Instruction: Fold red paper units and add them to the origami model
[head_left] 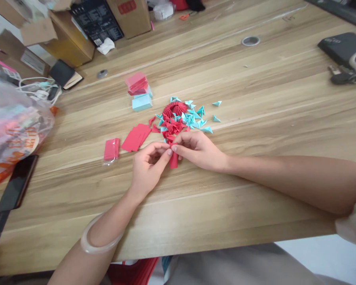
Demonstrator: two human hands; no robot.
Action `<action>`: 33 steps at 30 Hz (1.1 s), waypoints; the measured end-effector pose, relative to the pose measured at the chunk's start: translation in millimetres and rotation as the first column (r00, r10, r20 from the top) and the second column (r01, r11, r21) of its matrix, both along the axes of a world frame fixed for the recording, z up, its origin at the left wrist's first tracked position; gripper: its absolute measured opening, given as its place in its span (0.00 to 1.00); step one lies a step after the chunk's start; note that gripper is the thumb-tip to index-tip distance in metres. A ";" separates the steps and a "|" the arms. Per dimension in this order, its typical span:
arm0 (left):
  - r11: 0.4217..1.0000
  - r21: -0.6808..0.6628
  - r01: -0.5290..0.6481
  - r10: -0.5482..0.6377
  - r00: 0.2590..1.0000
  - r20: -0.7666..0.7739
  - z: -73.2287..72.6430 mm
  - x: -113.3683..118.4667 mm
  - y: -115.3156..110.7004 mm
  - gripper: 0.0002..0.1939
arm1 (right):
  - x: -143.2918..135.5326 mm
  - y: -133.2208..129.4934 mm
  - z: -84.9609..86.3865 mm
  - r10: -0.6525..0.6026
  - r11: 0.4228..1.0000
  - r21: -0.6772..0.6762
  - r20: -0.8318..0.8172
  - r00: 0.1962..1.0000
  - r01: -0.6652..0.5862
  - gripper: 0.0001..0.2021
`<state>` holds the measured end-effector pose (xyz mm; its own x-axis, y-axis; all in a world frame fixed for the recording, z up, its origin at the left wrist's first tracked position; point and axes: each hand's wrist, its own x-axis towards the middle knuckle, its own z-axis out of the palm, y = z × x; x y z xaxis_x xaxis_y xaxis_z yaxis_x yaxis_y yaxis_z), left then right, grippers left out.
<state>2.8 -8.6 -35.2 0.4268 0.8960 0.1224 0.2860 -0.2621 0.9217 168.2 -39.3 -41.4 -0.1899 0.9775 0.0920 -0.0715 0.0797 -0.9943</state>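
Between my two hands is a small piece of red paper (173, 160), partly folded and partly hidden by fingers. My left hand (150, 162) pinches its left side with thumb and forefinger. From the other side my right hand (197, 149) grips it the same way, the thumbs almost touching. Just beyond lie several folded red paper triangles (173, 126) and light-blue paper triangles (192, 118) in a loose pile. A ring-like pleated red piece (175, 107) of joined folds rests at the pile's back. Flat red paper sheets (136, 136) are fanned out to the left.
A wrapped red paper pack (111, 149) lies left of the sheets. Behind are a light-blue paper stack (142, 102) and more red packs (137, 82). A plastic bag (17, 126) and a phone (17, 182) are at left, cardboard boxes (67, 41) at back left, a black case (341, 49) far right.
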 end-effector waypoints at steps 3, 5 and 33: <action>0.999 0.033 0.024 -0.023 1.000 -0.016 -0.2 0.1 0.2 0.05 | 0.0 -0.1 0.8 -0.001 1.000 0.003 0.005 1.000 0.001 0.06; 0.998 0.045 0.038 -0.036 0.999 -0.026 0.2 0.2 0.3 0.05 | 0.0 0.0 1.2 -0.005 1.000 0.003 0.010 1.000 0.005 0.06; 0.974 0.107 0.200 -0.184 0.973 -0.139 -0.3 -1.5 1.0 0.03 | -0.4 -0.3 -2.4 0.015 1.000 0.013 0.020 1.000 -0.015 0.06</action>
<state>1.3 -7.6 -35.5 0.6083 0.7780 0.1568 0.3324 -0.4292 0.8398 167.8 -39.5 -43.8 -0.2063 0.9733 0.1005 -0.0528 0.0914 -0.9944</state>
